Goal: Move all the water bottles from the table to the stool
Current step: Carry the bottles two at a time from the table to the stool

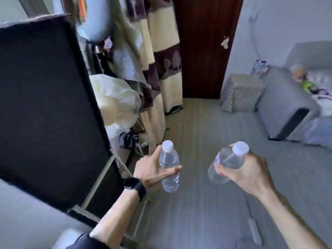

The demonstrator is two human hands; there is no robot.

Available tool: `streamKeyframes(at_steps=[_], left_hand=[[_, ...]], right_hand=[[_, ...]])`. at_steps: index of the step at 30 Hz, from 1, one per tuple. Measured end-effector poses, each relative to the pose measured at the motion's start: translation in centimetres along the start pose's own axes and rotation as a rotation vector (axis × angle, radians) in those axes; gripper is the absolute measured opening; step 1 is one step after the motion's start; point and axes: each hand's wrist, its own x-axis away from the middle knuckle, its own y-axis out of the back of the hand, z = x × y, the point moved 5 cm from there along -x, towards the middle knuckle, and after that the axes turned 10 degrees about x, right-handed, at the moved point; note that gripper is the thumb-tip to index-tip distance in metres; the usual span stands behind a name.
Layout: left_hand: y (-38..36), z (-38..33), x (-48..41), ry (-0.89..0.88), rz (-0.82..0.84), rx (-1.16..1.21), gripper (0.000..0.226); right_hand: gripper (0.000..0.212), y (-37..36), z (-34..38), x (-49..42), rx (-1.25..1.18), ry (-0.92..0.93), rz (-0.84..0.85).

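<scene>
Water bottles: two, both off any surface, carried above the floor (197, 212). The left hand (152, 169) holds the first bottle (169, 168) upright at mid-body, thumb across and fingers fairly straight. Grip looks loose; risk: it slips out on a swing. The right hand (249, 171) wraps the second bottle (226, 164) near its shoulder, cap tilted toward the camera. The probable stool (240, 90) stands by the far wall, well apart. Its top is small, so a hasty set-down could topple a bottle.
</scene>
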Motion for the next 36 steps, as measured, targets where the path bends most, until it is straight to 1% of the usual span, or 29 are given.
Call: streamKeyframes(at_steps=[3, 6, 10, 14, 20, 26, 29, 33, 36], left_hand=[[-2.7, -2.7, -6.5, -0.090, 0.095, -0.021, 0.084], [-5.5, -5.9, -12.8, -0.139, 0.164, -0.033, 0.078], [-8.0, -10.5, -21.0, -0.188, 0.187, -0.053, 0.076], [-9.7, -13.4, -28.7, -0.195, 0.153, 0.019, 0.072], [-12.3, -13.5, -39.5, -0.135, 0.103, 0.110, 0.074], [-16.2, -12.5, -52.1, -0.122, 0.131, 0.128, 0.071], [-18.2, -12.9, -58.9, -0.116, 0.175, 0.142, 0.070], [-21.8, -14.0, -67.3, -0.095, 0.251, 0.196, 0.056], [-25.1, -15.7, -73.1, -0.091, 0.322, 0.207, 0.055]], right_hand=[[0.043, 1.5, -3.7, -2.9, -0.004, -0.138, -0.063], [0.047, 2.2, -7.1, -7.1, -0.002, -0.207, -0.115], [0.049, 3.4, -9.9, -14.1, 0.002, -0.250, -0.139], [0.067, 4.9, -12.0, -22.6, 0.026, -0.206, -0.128], [0.070, 6.4, -14.4, -34.2, 0.044, -0.192, -0.163], [0.070, 5.1, -17.6, -46.4, 0.094, -0.219, -0.145], [0.068, 4.6, -19.5, -52.1, 0.098, -0.257, -0.131], [0.061, 4.3, -23.3, -58.5, 0.075, -0.340, -0.121], [0.058, 4.5, -26.6, -62.5, 0.091, -0.400, -0.106]])
